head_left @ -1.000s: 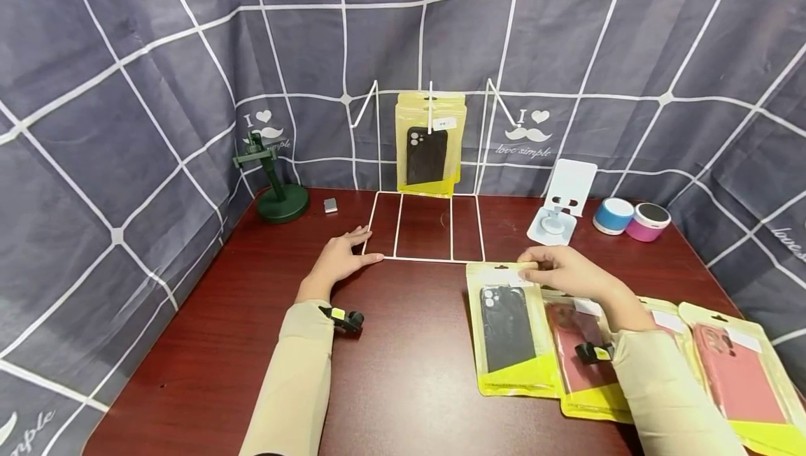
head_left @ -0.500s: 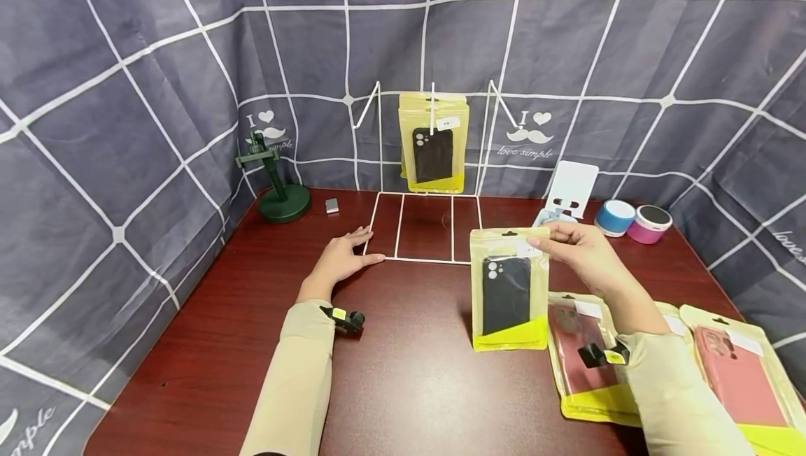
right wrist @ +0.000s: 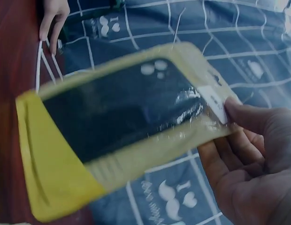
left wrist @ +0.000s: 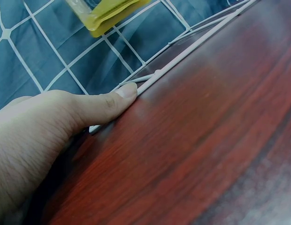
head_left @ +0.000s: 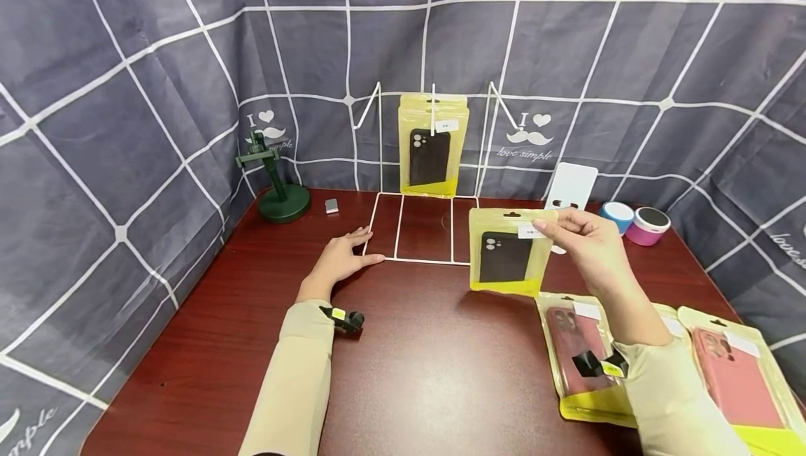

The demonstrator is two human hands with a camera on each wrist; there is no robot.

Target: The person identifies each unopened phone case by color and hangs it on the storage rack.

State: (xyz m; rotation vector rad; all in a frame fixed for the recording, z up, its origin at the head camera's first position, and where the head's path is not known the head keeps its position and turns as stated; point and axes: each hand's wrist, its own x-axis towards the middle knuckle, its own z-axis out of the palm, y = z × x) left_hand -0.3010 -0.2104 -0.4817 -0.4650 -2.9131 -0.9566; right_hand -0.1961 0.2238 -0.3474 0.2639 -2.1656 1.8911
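My right hand (head_left: 585, 236) pinches the upper right corner of a packaged black phone case (head_left: 506, 257), thumb in front over the white label. The clear and yellow pouch is raised above the table, tilted, its hang hole at the top. In the right wrist view the phone case pouch (right wrist: 117, 117) spans the middle. My left hand (head_left: 340, 258) rests at the front left corner of a white wire display rack (head_left: 422, 260), fingers spread. In the left wrist view the thumb (left wrist: 105, 107) lies on the rack's front wire. Similar black-case pouches (head_left: 431, 155) hang on the rack's middle hook.
Pink phone cases in pouches (head_left: 579, 351) lie at the right, partly under my right forearm. Behind my right hand stand a white phone stand (head_left: 571, 183), a blue speaker (head_left: 617, 215) and a pink speaker (head_left: 647, 229). A green stand (head_left: 283, 202) and small silver block (head_left: 331, 205) sit back left.
My right hand has lifted the black phone case pouch from the table, up and toward the rack, and its lower end has tipped back. My left hand has stayed at the rack corner.
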